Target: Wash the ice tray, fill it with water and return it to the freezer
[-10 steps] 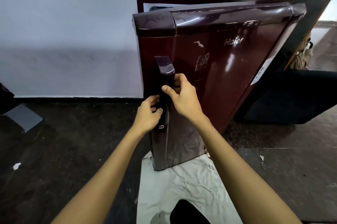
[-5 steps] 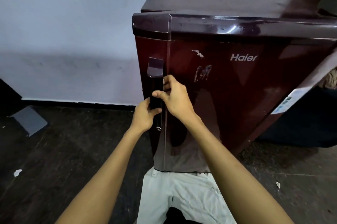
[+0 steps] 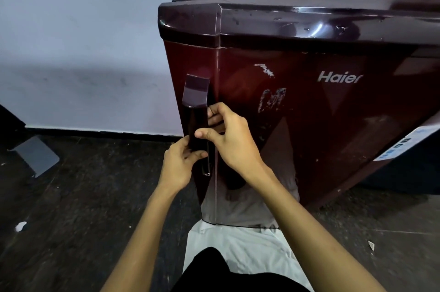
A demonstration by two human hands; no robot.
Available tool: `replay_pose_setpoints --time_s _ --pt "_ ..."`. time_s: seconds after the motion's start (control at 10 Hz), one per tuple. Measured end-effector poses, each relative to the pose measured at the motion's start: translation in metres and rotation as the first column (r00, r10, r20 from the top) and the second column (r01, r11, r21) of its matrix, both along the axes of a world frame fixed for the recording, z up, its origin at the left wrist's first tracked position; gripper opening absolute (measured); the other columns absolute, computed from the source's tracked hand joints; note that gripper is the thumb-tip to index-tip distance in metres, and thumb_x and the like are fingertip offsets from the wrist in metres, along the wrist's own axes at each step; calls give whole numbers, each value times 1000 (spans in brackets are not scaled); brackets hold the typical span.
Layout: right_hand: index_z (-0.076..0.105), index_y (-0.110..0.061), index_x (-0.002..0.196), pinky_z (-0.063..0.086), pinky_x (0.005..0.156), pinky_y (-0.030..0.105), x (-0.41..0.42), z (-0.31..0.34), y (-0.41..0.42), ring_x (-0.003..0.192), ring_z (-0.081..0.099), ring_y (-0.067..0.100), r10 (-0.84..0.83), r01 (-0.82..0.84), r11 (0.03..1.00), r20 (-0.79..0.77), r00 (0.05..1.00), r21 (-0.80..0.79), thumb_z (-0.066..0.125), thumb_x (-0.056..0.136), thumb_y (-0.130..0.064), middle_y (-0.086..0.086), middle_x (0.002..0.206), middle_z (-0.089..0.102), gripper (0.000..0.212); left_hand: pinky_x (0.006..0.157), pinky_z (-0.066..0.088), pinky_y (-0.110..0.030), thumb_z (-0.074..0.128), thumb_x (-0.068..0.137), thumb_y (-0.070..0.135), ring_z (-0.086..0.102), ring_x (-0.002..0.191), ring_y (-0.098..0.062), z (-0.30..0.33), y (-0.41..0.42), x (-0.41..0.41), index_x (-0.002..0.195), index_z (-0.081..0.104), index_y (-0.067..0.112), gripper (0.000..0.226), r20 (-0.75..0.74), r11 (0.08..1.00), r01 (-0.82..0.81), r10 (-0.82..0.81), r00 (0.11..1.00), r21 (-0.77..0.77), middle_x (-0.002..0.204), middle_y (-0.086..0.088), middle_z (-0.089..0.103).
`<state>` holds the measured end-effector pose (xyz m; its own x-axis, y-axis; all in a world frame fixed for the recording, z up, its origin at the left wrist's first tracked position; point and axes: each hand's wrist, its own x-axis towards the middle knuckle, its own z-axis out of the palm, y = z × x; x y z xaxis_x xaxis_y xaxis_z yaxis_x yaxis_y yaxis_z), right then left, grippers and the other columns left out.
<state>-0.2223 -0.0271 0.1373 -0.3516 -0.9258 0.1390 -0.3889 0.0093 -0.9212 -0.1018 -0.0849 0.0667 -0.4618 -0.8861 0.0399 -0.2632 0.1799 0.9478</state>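
Note:
A small maroon Haier fridge (image 3: 309,106) stands on the floor against the white wall, its door closed flat against the body. A dark vertical door handle (image 3: 196,110) runs down the door's left edge. My left hand (image 3: 177,165) grips the lower part of the handle from the left, thumb across its front. My right hand (image 3: 231,134) holds the handle from the right, fingers curled behind it and thumb on its front. No ice tray is in view.
A white cloth (image 3: 240,251) lies on the dark floor in front of the fridge. A grey flat piece (image 3: 35,156) lies at the left by the wall. Scraps of paper (image 3: 21,226) dot the floor. A dark object (image 3: 409,172) sits right of the fridge.
The fridge door has swung from partly open to closed, with both hands staying on the handle. The camera has moved closer to the fridge.

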Motion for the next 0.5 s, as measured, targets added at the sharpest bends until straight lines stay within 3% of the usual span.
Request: replay_pose_setpoints --time_s 0.1,0.3,0.4,0.5 --pt "56 -20 100 51 72 16 1 -3 0 76 61 5 -26 26 1000 11 1000 -9 75 78 -18 -6 90 61 28 76 49 -7 64 84 -2 66 87 6 -4 -2 1 112 62 12 32 -24 1000 7 -7 1000 9 96 12 68" --pt "54 -23 99 43 67 3 16 -8 5 83 58 -5 -144 148 987 60 988 -63 72 82 -20 -13 92 58 25 84 53 -18 66 84 4 68 94 -4 -5 -5 3 113 63 12 31 -72 998 52 -50 996 25 100 8 70" --pt "52 -29 108 45 75 4 31 -12 14 95 57 -9 -204 211 973 88 975 -89 65 87 -17 -17 101 59 27 85 53 -20 66 86 12 66 100 -7 -1 2 7 117 61 15 32 -73 998 56 -56 996 -6 103 9 69" --pt "50 -29 125 46 89 13 44 -16 27 111 54 -4 -243 245 968 42 969 -48 58 92 -16 -16 120 57 37 95 49 -28 62 90 15 59 114 -13 2 9 12 131 52 17 43 -53 999 -39 38 998 -10 123 3 63"
